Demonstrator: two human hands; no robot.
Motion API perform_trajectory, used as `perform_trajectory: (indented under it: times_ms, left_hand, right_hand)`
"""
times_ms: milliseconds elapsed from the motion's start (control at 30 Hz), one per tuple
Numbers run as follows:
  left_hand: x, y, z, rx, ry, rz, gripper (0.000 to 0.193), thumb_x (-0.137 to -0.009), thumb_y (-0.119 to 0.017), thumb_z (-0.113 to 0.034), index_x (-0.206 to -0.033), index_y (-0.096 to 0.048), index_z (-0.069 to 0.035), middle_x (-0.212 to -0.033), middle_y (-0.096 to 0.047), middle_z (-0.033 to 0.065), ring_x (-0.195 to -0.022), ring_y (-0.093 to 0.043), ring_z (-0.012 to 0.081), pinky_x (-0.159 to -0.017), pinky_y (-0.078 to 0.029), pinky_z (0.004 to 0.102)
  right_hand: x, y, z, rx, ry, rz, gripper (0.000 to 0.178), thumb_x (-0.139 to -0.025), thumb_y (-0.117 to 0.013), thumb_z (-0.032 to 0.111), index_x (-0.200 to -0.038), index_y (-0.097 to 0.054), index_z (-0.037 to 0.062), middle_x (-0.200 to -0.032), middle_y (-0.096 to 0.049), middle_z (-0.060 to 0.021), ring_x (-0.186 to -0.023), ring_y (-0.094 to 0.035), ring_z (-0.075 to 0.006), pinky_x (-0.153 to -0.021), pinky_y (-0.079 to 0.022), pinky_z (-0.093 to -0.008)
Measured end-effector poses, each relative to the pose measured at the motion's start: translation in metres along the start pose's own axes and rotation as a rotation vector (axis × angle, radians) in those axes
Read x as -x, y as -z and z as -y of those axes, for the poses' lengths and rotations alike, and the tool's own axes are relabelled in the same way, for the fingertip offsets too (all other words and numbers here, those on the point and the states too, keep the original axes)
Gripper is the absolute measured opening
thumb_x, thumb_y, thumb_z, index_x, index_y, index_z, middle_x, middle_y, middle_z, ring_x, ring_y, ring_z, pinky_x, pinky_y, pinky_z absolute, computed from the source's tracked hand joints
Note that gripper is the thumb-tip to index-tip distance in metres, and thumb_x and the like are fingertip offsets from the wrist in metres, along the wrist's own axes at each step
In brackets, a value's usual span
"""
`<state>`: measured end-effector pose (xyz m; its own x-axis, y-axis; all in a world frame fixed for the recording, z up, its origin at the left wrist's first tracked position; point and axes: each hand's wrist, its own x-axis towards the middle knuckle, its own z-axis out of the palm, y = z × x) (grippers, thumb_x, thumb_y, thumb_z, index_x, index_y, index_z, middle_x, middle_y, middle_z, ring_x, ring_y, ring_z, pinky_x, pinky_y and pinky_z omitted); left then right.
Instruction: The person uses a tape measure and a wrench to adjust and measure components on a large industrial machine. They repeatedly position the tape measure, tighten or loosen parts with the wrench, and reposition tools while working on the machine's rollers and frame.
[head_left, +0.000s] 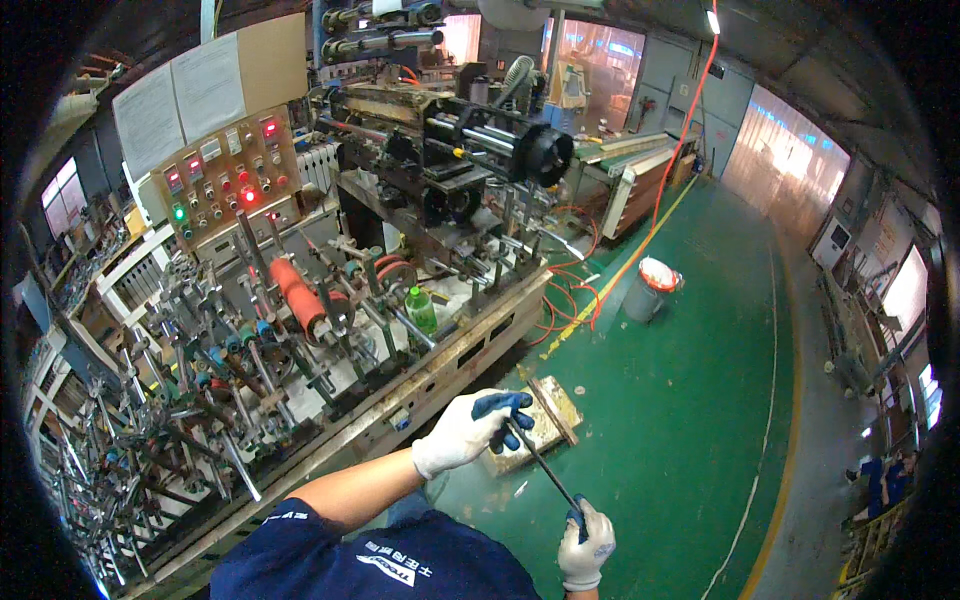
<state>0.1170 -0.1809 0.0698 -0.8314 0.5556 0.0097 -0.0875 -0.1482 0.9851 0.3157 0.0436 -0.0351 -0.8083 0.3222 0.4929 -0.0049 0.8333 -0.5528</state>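
A thin dark rod (543,465) slants between my two hands in front of my body. My left hand (470,430), in a white glove with blue-coated fingers, pinches its upper end. The lower end is in my right hand (587,548), gloved the same way, with the fingers closed round it. The rod's tip inside the right hand is hidden. Beyond my left hand, a worn pale block or step (545,425) with a dark bar along it lies on the floor.
A long machine bed (400,415) crowded with metal rods and clamps runs along my left. On it are a red roller (297,295) and a green bottle (420,310). A control panel (228,180) stands behind. Red hose (570,290) coils near a grey bucket (645,295).
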Motion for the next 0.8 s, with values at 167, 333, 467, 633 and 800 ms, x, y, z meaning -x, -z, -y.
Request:
perform_trajectory:
  times_ms: [167,333,467,633,800]
  left_hand:
    - [-0.045,0.097,-0.056,-0.581,-0.332,0.040,0.037,-0.097,-0.068,-0.018,-0.133,-0.067,-0.009,-0.104,-0.077,0.0080,-0.087,-0.072,0.0145,-0.079,-0.058,0.0312]
    - [-0.108,0.178,-0.166,-0.445,-0.460,0.091,0.041,-0.091,-0.078,-0.020,-0.129,-0.069,-0.005,-0.120,-0.075,0.0106,-0.108,-0.069,0.0164,-0.098,-0.053,0.0326]
    - [-0.153,0.241,-0.247,-0.198,-0.566,0.135,0.048,-0.089,-0.079,-0.015,-0.132,-0.065,0.000,-0.129,-0.070,0.0097,-0.117,-0.063,0.0155,-0.105,-0.047,0.0326]
    - [-0.200,0.334,-0.282,-0.330,-0.837,-0.039,0.048,-0.093,-0.073,-0.008,-0.138,-0.059,0.003,-0.128,-0.069,0.0102,-0.114,-0.064,0.0150,-0.104,-0.049,0.0312]
    - [-0.269,0.432,-0.253,-0.716,-0.965,-0.371,0.045,-0.090,-0.076,-0.016,-0.131,-0.066,-0.004,-0.124,-0.072,0.0139,-0.111,-0.069,0.0230,-0.101,-0.052,0.0370]
  right_hand:
    - [-0.092,-0.026,0.031,0.091,0.255,-0.061,0.040,-0.078,-0.067,0.017,-0.116,-0.072,0.0017,-0.091,-0.071,-0.0143,-0.077,-0.064,-0.0341,-0.072,-0.052,-0.0450]
    - [-0.225,-0.022,0.122,0.222,0.403,-0.197,0.036,-0.086,-0.067,0.021,-0.113,-0.071,-0.0011,-0.084,-0.069,-0.0130,-0.071,-0.063,-0.0336,-0.067,-0.049,-0.0452]
    - [-0.328,-0.015,0.207,0.339,0.496,-0.276,0.042,-0.080,-0.067,0.012,-0.120,-0.070,-0.0007,-0.085,-0.067,-0.0136,-0.075,-0.061,-0.0340,-0.071,-0.049,-0.0453]
    - [-0.413,-0.023,0.280,0.408,0.496,-0.280,0.041,-0.078,-0.065,0.003,-0.118,-0.071,-0.0006,-0.090,-0.068,-0.0187,-0.078,-0.065,-0.0337,-0.075,-0.052,-0.0401]
    - [-0.492,-0.028,0.297,0.379,0.539,-0.307,0.026,-0.092,-0.065,0.006,-0.117,-0.070,-0.0012,-0.105,-0.073,-0.0201,-0.096,-0.071,-0.0360,-0.088,-0.055,-0.0394]
